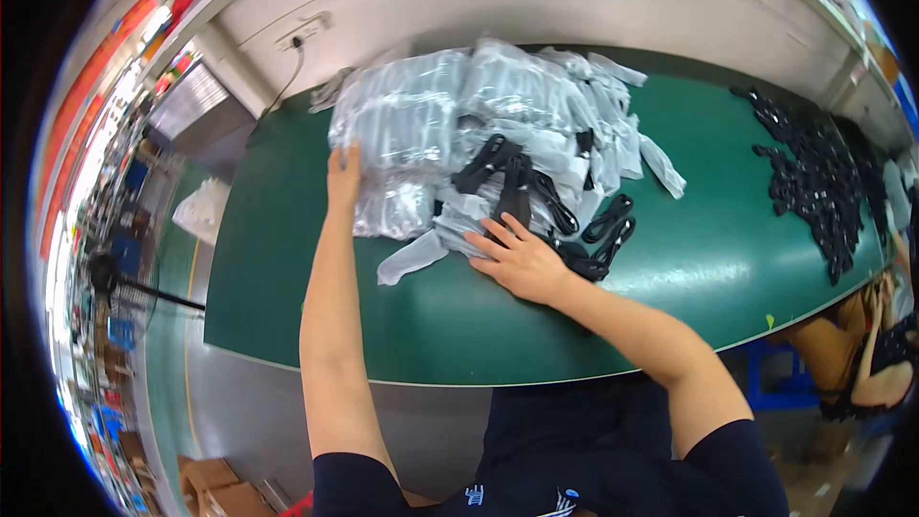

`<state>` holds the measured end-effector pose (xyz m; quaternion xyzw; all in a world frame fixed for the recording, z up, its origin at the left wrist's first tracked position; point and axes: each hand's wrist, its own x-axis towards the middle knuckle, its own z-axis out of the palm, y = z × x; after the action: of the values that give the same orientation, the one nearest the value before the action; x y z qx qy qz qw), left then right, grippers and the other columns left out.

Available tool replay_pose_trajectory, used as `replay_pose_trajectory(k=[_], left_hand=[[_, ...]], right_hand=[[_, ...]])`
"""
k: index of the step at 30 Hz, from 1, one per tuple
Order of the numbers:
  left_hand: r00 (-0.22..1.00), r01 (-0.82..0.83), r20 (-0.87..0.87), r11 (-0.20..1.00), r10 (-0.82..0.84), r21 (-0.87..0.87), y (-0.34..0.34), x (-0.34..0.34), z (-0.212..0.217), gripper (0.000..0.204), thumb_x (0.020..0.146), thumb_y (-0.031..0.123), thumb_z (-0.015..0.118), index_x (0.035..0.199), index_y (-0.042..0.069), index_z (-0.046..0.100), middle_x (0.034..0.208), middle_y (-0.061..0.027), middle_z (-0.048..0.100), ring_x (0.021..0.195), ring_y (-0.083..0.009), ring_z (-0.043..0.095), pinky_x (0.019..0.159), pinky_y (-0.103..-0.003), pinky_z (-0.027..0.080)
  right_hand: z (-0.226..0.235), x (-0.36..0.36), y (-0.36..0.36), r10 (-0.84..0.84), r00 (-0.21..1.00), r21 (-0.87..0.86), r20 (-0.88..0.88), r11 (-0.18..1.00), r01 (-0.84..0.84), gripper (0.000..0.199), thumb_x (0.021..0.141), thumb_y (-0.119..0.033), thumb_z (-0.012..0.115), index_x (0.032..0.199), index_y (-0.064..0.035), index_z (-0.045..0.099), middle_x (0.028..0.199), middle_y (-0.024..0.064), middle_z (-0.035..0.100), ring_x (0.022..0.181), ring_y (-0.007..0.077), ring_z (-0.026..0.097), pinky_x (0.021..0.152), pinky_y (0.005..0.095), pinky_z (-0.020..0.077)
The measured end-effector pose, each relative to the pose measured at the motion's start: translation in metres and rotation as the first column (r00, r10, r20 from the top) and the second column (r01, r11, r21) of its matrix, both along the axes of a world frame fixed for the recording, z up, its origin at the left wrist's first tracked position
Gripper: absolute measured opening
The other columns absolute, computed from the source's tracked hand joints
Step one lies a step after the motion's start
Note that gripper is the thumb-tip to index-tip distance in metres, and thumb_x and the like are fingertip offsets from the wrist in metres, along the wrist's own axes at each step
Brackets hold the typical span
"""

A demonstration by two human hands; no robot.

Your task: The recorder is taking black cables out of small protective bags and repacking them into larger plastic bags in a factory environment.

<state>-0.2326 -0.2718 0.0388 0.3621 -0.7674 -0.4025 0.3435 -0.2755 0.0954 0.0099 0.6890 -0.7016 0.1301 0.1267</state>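
Observation:
My left hand [345, 172] rests against the near left side of a large clear plastic bag [397, 105] packed with pale wrapped pieces. Its fingers reach up along the film, not closed round anything. My right hand [522, 260] lies with spread fingers on the front of a loose pile, touching pale plastic sleeves [459, 215] and a dark cable bundle [514, 190]. Coiled black cables [611, 222] sit just right of it. A second packed bag [517, 86] stands beside the first, with more pale sleeves [613, 124] heaped to its right.
A wide heap of black cable pieces [814, 187] covers the right end of the green table [689, 249]. Another person [876, 354] sits past that end by a blue stool [777, 373]. A wall [574, 0] closes the back; a fan [105, 273] stands left.

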Motion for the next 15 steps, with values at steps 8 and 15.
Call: replay_pose_trajectory(k=[8, 15], left_hand=[[0.999, -0.037, 0.026, 0.987, 0.034, 0.154, 0.056, -0.035, 0.012, 0.106, 0.066, 0.063, 0.072, 0.137, -0.008, 0.036, 0.137, -0.0283, 0.042, 0.127, -0.0375, 0.042, 0.103, -0.043, 0.036], [0.988, 0.149, -0.062, 0.799, -0.138, 0.582, 0.014, -0.02, 0.008, 0.09, 0.072, 0.057, 0.074, 0.13, -0.006, 0.047, 0.131, -0.0193, 0.05, 0.117, -0.0308, 0.051, 0.091, -0.044, 0.043]], right_hand=[[0.001, -0.091, 0.031, 0.226, 0.965, 0.047, -0.136, 0.974, -0.222, 0.028, 0.088, -0.02, 0.049, 0.116, -0.0212, 0.054, 0.144, 0.0051, 0.04, 0.133, 0.0283, 0.037, 0.113, 0.0453, 0.0254], [0.008, -0.129, 0.028, 0.201, 0.95, 0.103, -0.238, 0.978, -0.181, 0.035, 0.089, -0.02, 0.046, 0.123, -0.0282, 0.052, 0.146, 0.0032, 0.037, 0.135, 0.0259, 0.034, 0.114, 0.0431, 0.024]])
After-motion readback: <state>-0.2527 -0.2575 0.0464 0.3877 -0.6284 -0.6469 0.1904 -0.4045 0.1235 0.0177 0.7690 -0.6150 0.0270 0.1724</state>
